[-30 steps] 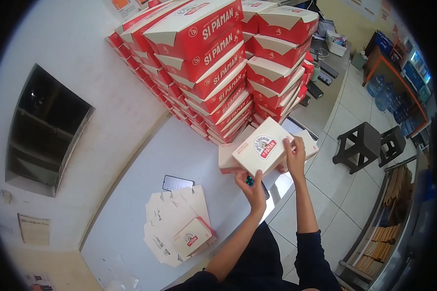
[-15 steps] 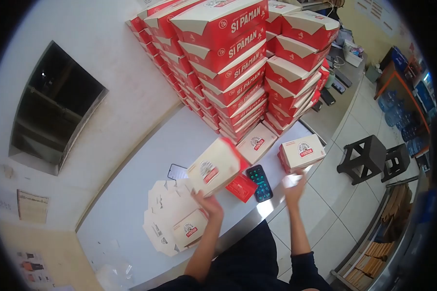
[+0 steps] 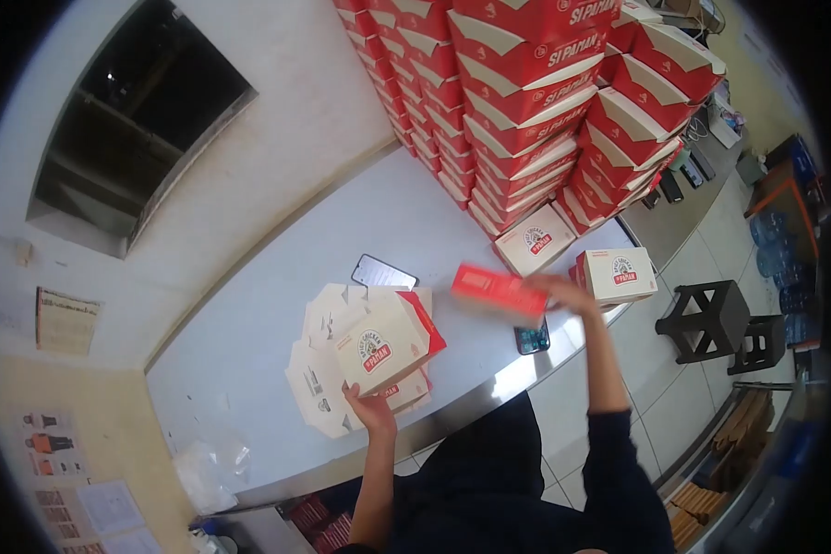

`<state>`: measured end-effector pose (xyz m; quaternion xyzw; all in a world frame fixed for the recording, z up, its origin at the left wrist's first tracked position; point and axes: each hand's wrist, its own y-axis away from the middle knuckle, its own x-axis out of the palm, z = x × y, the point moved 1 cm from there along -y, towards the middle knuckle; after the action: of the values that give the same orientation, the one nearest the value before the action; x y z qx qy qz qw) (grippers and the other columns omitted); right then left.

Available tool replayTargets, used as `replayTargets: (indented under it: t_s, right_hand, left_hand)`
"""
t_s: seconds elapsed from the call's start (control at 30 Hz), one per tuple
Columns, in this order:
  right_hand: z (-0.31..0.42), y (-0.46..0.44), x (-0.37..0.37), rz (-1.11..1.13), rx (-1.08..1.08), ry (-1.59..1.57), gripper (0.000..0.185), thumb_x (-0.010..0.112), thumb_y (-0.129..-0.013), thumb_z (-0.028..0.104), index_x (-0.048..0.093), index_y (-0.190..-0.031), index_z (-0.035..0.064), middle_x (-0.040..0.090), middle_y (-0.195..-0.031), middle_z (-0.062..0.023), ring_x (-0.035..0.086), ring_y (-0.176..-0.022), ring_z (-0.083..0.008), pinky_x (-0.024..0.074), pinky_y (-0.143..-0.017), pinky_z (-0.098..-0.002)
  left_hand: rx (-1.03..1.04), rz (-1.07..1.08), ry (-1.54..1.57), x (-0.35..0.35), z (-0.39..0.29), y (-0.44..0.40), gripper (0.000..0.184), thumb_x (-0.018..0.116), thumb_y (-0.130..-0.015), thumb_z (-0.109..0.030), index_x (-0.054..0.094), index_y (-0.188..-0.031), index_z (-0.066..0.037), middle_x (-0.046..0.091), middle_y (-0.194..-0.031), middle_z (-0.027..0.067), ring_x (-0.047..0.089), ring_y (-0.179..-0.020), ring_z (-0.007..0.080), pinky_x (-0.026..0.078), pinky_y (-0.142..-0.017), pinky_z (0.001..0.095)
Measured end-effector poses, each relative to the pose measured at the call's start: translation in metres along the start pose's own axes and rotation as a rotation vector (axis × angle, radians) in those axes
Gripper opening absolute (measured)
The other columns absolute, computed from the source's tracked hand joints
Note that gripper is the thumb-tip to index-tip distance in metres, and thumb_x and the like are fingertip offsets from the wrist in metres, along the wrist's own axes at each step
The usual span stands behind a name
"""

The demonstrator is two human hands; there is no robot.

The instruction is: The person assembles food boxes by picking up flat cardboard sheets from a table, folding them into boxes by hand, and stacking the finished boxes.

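So there's this big pale table [image 3: 249, 342] with tall stacks of red-and-cream boxes [image 3: 526, 102] on the far side. Flat cardboard [image 3: 314, 383] lies left of center. Over it, the left hand [image 3: 371, 411] has the near edge of a cream box [image 3: 374, 346] pinched, thumb and fingers on it. Right of that, a red piece [image 3: 494, 288] is up over the table, its left end sticking out from the right hand [image 3: 572, 295]; too blurry to tell exactly how the fingers grip. Smallest stuff: a lit phone [image 3: 385, 273] just beyond the cardboard and a dark phone [image 3: 533, 338] near the table's near edge.
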<state>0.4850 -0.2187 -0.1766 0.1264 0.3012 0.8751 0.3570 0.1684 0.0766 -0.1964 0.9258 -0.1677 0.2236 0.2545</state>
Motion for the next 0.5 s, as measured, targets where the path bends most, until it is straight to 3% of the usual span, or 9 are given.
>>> replayTargets:
  t_s: [0.07, 0.13, 0.17, 0.23, 0.3, 0.33, 0.4, 0.5]
  right_hand:
    - [0.013, -0.021, -0.055, -0.185, 0.115, -0.062, 0.065, 0.061, -0.088, 0.053, 0.059, -0.127, 0.0004, 0.057, -0.134, -0.0186, 0.055, -0.122, -0.0281, 0.0567, -0.086, -0.0468]
    - [0.039, -0.015, -0.063, -0.640, -0.153, 0.066, 0.068, 0.068, -0.086, 0.046, 0.055, -0.130, -0.0038, 0.056, -0.132, -0.0224, 0.054, -0.123, -0.0325, 0.0501, -0.097, -0.0524]
    - [0.041, -0.014, -0.050, -0.642, -0.152, 0.071, 0.068, 0.068, -0.086, 0.046, 0.055, -0.130, -0.0038, 0.056, -0.132, -0.0224, 0.054, -0.123, -0.0325, 0.0501, -0.097, -0.0524]
    - [0.043, 0.000, -0.001, -1.133, -0.790, 0.576, 0.071, 0.076, -0.080, 0.036, 0.051, -0.135, -0.0013, 0.053, -0.133, -0.0236, 0.048, -0.129, -0.0377, 0.0355, -0.110, -0.0566]
    - [0.036, 0.015, 0.060, -0.858, -0.677, 0.987, 0.073, 0.080, -0.075, 0.025, 0.049, -0.137, 0.0072, 0.051, -0.136, -0.0208, 0.043, -0.135, -0.0381, 0.0187, -0.118, -0.0585]
    - [0.024, 0.014, 0.062, -0.857, -0.672, 0.991, 0.073, 0.080, -0.075, 0.025, 0.049, -0.137, 0.0072, 0.051, -0.136, -0.0208, 0.043, -0.135, -0.0381, 0.0187, -0.118, -0.0585]
    - [0.002, -0.012, 0.068, -0.628, -0.685, 1.226, 0.060, 0.073, -0.080, 0.022, 0.052, -0.137, 0.0203, 0.048, -0.143, -0.0124, 0.042, -0.138, -0.0293, 0.0153, -0.117, -0.0638]
    - [-0.010, -0.029, 0.038, -0.799, -0.563, 1.262, 0.055, 0.069, -0.082, 0.019, 0.055, -0.135, 0.0208, 0.049, -0.144, -0.0097, 0.042, -0.139, -0.0281, 0.0115, -0.117, -0.0652]
  left_hand:
    - [-0.024, 0.041, 0.014, -0.001, 0.002, 0.002, 0.053, 0.057, -0.089, -0.031, 0.040, -0.137, -0.016, 0.048, -0.138, 0.0082, 0.046, -0.129, 0.0255, 0.039, -0.105, 0.0455]
    - [-0.110, 0.057, 0.000, 0.002, 0.011, 0.004, 0.051, 0.057, -0.090, -0.031, 0.041, -0.136, -0.017, 0.047, -0.139, 0.0081, 0.046, -0.130, 0.0266, 0.037, -0.107, 0.0465]
    - [-0.113, 0.056, 0.005, 0.004, 0.015, 0.007, 0.051, 0.057, -0.090, -0.031, 0.041, -0.136, -0.017, 0.047, -0.139, 0.0081, 0.046, -0.130, 0.0266, 0.037, -0.107, 0.0465]
    - [-0.104, 0.065, 0.010, 0.011, 0.025, 0.012, 0.049, 0.057, -0.090, -0.031, 0.042, -0.135, -0.017, 0.049, -0.138, 0.0073, 0.047, -0.129, 0.0259, 0.038, -0.107, 0.0465]
    - [-0.135, 0.068, 0.031, 0.017, 0.032, 0.017, 0.049, 0.057, -0.090, -0.030, 0.042, -0.134, -0.017, 0.049, -0.137, 0.0071, 0.046, -0.129, 0.0254, 0.038, -0.107, 0.0463]
    - [-0.165, 0.074, 0.038, 0.019, 0.034, 0.022, 0.048, 0.056, -0.090, -0.029, 0.042, -0.133, -0.016, 0.049, -0.137, 0.0069, 0.046, -0.130, 0.0250, 0.038, -0.107, 0.0462]
    - [-0.165, 0.083, 0.009, 0.029, 0.036, 0.026, 0.048, 0.056, -0.090, -0.029, 0.042, -0.134, -0.016, 0.048, -0.137, 0.0072, 0.044, -0.131, 0.0251, 0.038, -0.106, 0.0466]
    - [-0.177, 0.136, -0.038, 0.043, 0.032, 0.031, 0.047, 0.056, -0.091, -0.026, 0.041, -0.134, -0.014, 0.047, -0.136, 0.0081, 0.042, -0.132, 0.0250, 0.040, -0.105, 0.0474]
